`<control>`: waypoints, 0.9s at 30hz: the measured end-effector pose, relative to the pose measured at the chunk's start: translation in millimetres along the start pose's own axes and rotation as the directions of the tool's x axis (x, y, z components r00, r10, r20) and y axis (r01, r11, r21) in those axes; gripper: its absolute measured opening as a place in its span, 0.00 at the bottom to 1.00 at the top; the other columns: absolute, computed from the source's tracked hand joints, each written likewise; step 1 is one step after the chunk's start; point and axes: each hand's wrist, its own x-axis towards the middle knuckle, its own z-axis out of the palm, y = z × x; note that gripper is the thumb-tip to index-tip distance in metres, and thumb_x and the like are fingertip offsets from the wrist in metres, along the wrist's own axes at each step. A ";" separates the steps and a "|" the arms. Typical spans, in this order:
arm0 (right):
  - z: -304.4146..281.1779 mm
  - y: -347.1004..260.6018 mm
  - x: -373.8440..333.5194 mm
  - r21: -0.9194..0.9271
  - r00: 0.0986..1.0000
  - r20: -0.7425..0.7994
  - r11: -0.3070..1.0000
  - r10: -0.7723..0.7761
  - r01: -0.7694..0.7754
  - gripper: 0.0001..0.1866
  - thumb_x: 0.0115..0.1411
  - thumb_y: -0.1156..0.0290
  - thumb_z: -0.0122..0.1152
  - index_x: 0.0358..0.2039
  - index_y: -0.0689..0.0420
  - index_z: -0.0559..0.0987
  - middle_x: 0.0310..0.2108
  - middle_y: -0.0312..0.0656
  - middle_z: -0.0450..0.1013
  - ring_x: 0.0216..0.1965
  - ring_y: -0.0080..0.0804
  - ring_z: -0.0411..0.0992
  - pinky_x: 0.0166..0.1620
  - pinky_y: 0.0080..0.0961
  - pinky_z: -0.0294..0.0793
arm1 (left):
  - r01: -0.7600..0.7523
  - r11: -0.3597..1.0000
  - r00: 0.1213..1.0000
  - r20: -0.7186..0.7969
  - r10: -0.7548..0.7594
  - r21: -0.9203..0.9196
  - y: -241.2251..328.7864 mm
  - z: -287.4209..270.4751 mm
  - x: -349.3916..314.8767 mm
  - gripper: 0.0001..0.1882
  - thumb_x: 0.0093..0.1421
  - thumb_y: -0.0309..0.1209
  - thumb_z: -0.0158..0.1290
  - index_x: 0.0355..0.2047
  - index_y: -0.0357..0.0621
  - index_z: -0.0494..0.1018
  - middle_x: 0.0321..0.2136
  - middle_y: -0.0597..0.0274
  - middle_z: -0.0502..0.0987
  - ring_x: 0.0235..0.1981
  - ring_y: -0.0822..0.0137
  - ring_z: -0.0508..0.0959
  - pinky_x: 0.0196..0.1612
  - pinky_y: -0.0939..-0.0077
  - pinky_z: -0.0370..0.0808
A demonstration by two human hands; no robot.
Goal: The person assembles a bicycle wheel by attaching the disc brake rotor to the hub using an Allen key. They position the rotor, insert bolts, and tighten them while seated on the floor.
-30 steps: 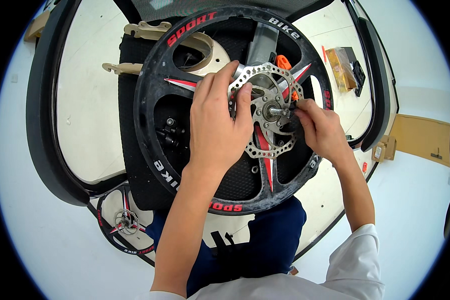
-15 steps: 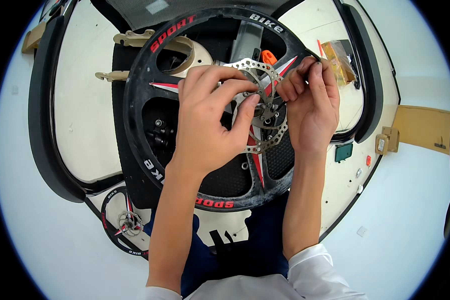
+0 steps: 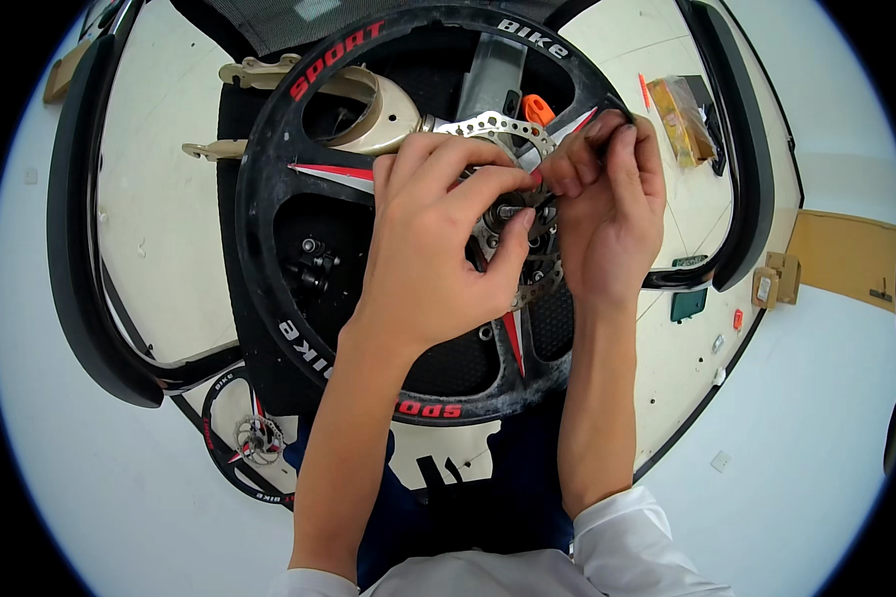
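A black spoked bicycle wheel [image 3: 269,249] with red and white accents lies flat before me. At its hub sits a silver perforated brake disc [image 3: 493,123], partly covered by my fingers. My left hand [image 3: 433,239] reaches over the hub, thumb and forefinger curled around its centre. Between those fingertips shows a bit of the metal axle end [image 3: 510,211]; whether they grip it or a small part is hidden. My right hand [image 3: 612,214] is closed beside the disc, pinching a thin black rod-shaped tool [image 3: 622,111] that is mostly hidden by the fingers.
Under the wheel are a beige frame part [image 3: 388,117], an orange piece [image 3: 537,109] and small black parts [image 3: 314,264]. Black armrests [image 3: 735,149] flank the seat. A smaller-looking second wheel [image 3: 209,423] stands lower left. A yellow package [image 3: 679,119] and cardboard box [image 3: 782,279] lie right.
The wheel has shifted slightly left. My left hand has moved a little right over the hub, its thumb and forefinger now further apart; my right hand has moved slightly left.
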 end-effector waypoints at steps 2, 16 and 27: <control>-1.2 0.8 -0.9 -0.023 1.000 0.025 1.000 -0.012 0.013 0.09 0.72 0.70 0.50 0.45 0.62 0.73 0.36 0.37 0.71 0.31 0.22 0.64 0.37 0.23 0.67 | -0.007 1.000 1.000 0.017 0.006 0.030 2.5 1.5 1.1 0.12 0.46 0.26 0.64 0.33 0.46 0.82 0.38 0.66 0.79 0.45 0.61 0.74 0.50 0.66 0.64; -23.3 -26.3 -11.4 -0.587 0.973 0.205 0.783 -0.103 0.206 0.10 0.50 0.86 0.70 0.34 0.70 0.83 0.35 0.49 0.82 0.37 0.32 0.80 0.44 0.26 0.78 | -0.071 0.995 0.992 -0.101 0.077 0.063 4.8 24.1 -1.0 0.12 0.41 0.23 0.66 0.30 0.44 0.81 0.29 0.68 0.81 0.37 0.63 0.78 0.43 0.68 0.64; -13.2 -46.3 -13.3 -0.649 0.992 0.093 0.761 0.088 -0.006 0.11 0.54 0.85 0.67 0.39 0.70 0.84 0.35 0.48 0.82 0.40 0.31 0.81 0.47 0.28 0.80 | -0.041 0.998 0.999 -0.023 0.042 0.049 11.3 24.0 2.9 0.09 0.44 0.23 0.64 0.28 0.43 0.80 0.29 0.66 0.79 0.40 0.65 0.76 0.47 0.62 0.62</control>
